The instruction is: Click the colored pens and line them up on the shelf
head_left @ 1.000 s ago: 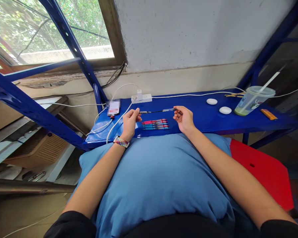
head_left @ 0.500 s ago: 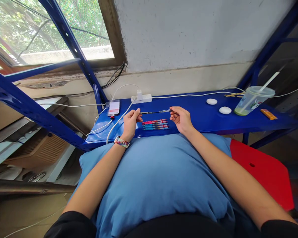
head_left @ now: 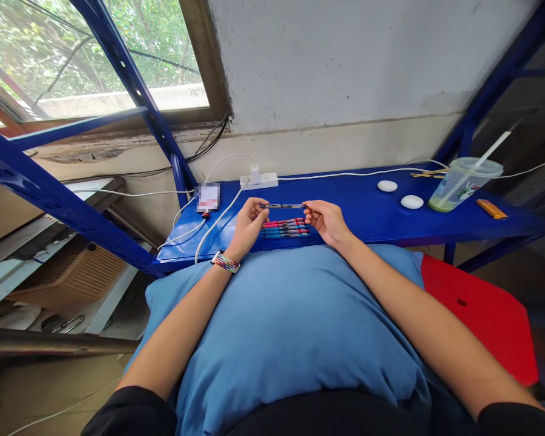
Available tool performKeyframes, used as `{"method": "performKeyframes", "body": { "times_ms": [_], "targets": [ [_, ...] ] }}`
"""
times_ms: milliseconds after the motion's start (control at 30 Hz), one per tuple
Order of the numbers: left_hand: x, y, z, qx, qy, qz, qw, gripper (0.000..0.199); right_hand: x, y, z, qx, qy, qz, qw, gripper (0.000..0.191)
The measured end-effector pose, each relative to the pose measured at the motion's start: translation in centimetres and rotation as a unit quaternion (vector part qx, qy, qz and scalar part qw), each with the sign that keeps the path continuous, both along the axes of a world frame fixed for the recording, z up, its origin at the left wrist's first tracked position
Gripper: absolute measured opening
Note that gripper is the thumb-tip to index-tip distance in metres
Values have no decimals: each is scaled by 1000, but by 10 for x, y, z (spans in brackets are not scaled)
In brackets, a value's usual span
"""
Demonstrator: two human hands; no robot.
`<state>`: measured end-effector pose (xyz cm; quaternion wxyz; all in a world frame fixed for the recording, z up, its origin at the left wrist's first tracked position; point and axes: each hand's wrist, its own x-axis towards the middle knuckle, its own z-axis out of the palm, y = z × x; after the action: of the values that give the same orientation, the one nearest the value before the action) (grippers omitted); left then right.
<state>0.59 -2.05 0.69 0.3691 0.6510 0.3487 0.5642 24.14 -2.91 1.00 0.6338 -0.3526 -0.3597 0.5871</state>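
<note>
Between my two hands a slim pen with a clear and dark barrel is held level above the blue shelf. My left hand pinches its left end, while the fingertips of my right hand grip the right end. Just below the held pen, several red and blue pens lie side by side in a row. The fingers of my left hand cover the left ends of some of them.
A power strip with white cables sits by the wall. On the right are two white egg-shaped objects, a plastic cup with a straw, and an orange packet. A blue pillow lies under my forearms.
My hands have come closer together. Earlier a thin dark length showed between the pen's two parts; now these meet and the pen looks shorter.
</note>
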Motion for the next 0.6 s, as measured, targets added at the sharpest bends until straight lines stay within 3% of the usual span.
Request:
{"method": "performKeyframes", "body": {
  "times_ms": [133, 300, 467, 600],
  "targets": [
    [1, -1, -1, -18, 5, -18, 1000, 30, -1, -1, 2, -7, 7, 3, 1000, 9],
    [1, 1, -2, 31, 24, 1, 999, 41, -1, -2, 2, -10, 2, 11, 1000, 5],
    [-1, 2, -2, 18, 45, 23, 999, 20, -2, -1, 1, -7, -2, 17, 1000, 4],
    [0, 1, -2, 48, 39, 18, 998, 41, -3, -2, 1, -11, -4, 15, 1000, 5]
  ]
}}
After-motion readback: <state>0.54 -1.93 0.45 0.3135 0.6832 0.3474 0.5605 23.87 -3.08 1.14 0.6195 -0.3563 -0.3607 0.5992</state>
